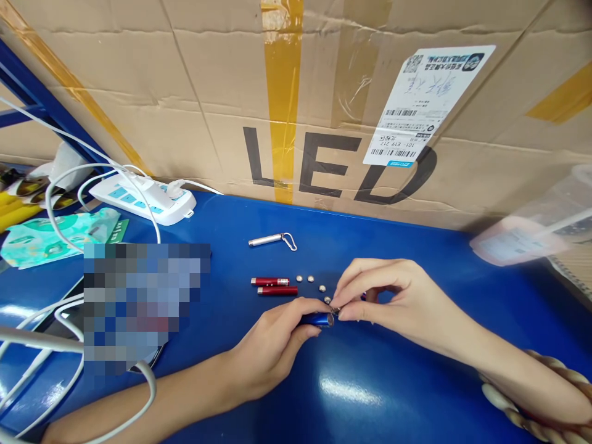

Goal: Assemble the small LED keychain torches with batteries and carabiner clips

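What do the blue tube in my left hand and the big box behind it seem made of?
The blue tube looks like coated metal, glossy from its highlight, though shiny plastic is possible. The big box seems dull brown cardboard, from its creases.

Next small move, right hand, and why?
Probably have the right hand align its pinch with the end of the shiny blue metallic tube: the left hand grips the tube, that end faces the right hand, which pinches a small, unidentifiable piece beside it.
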`<state>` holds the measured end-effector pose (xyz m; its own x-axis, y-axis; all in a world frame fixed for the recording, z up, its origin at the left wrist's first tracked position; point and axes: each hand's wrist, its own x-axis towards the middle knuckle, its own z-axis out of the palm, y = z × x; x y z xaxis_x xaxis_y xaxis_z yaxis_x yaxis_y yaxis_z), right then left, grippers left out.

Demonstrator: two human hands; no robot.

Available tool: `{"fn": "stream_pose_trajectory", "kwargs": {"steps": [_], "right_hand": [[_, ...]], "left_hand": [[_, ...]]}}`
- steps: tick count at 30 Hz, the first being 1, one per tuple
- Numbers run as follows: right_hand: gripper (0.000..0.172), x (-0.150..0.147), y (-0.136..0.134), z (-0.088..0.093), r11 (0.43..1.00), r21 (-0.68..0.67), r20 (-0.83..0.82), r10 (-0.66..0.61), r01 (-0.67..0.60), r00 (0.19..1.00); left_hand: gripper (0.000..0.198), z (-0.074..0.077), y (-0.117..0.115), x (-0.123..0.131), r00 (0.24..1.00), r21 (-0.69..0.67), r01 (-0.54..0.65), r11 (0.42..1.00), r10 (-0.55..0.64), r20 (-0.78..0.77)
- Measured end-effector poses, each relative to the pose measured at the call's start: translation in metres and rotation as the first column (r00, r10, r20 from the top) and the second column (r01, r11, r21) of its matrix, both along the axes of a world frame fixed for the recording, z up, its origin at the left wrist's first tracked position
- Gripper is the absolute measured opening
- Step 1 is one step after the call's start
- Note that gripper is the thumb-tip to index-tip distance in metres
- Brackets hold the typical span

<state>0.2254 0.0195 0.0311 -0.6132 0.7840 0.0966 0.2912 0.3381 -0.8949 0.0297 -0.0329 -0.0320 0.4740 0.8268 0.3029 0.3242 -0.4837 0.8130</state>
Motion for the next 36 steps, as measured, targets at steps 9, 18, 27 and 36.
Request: {"fn": "stream_pose_trajectory", "kwargs": {"steps": [9,18,27,36], "right_hand": [[0.004,0.0,-0.003,0.002,0.999,0.054,0.044,0.006,-0.009,0.999],[0.011,-0.002,0.001,-0.003,1.0,0.021,0.055,0.022,-0.024,0.998],[0.012,0.006,0.0,-0.005,0.981,0.165,0.217,0.063,-0.1,0.974],[0.017,0.006,0.001,-0.012,0.918,0.3,0.327,0.158,-0.26,0.932]], "left_hand": [[0.023,0.002,0.0,0.0,1.0,0.0,-0.011,1.0,0.011,0.004],[0.019,-0.005,-0.001,-0.001,0.998,0.097,0.026,0.995,-0.03,0.046],[0.014,-0.006,0.0,0.002,0.995,0.187,0.091,0.978,-0.098,0.027],[0.019,-0.005,0.002,0.002,0.99,0.118,0.139,0.983,-0.141,0.012]]}}
